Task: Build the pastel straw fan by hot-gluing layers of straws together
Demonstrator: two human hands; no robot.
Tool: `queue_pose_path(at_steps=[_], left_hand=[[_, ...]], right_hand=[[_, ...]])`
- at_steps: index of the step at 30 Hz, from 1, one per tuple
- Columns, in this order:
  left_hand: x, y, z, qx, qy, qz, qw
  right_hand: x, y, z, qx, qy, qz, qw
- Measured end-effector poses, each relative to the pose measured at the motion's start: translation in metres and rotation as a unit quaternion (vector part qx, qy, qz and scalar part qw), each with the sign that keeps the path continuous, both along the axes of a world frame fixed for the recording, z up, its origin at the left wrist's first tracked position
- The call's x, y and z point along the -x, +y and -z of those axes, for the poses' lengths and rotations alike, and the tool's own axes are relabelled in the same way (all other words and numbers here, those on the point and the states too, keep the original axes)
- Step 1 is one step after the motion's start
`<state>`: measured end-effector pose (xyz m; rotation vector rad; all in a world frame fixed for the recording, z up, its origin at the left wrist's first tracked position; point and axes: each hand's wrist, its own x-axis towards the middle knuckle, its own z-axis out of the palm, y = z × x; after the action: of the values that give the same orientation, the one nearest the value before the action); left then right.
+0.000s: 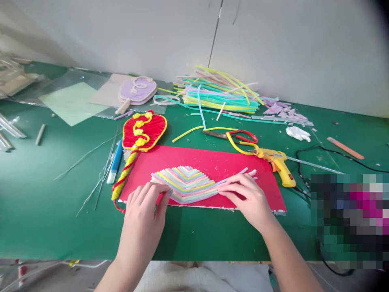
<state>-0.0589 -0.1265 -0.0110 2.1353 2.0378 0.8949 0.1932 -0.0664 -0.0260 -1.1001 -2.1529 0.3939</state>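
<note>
A leaf-shaped piece of pastel pipe cleaners [184,184], laid in nested V rows of pink, yellow, green and blue, lies on a red board [194,156]. My left hand [146,205] pinches its lower left edge between thumb and fingers; the fingertips partly cover that spot. At the right side, my right hand [247,198] has thumb and fingers closed on pipe cleaners of the same piece. Loose ends [237,174] of several strands stick out past the right fingers. A red and yellow fan-shaped piece [146,132] with a wrapped handle rests by the board's left end.
Red-handled scissors [226,135] and a yellow glue gun [276,162] lie behind and right of the board, the gun's cord trailing right. Behind is a pile of pipe cleaners [219,99]. A purple fan [138,91], a blue pen-like tool [115,162] and thin wires [103,180] are left.
</note>
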Motion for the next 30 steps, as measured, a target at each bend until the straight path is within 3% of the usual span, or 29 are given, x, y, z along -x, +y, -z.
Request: queue_pose_path(at_steps=[18, 30], left_hand=[[-0.0023, 0.0013, 0.0066, -0.055, -0.047, 0.128, 0.989], [-0.0012, 0.0011, 0.0092, -0.016, -0.038, 0.124, 0.991]], right_hand=[[0.0003, -0.0002, -0.0001, 0.003, -0.001, 0.002, 1.0], [-0.0002, -0.001, -0.001, 0.001, 0.025, 0.006, 1.0]])
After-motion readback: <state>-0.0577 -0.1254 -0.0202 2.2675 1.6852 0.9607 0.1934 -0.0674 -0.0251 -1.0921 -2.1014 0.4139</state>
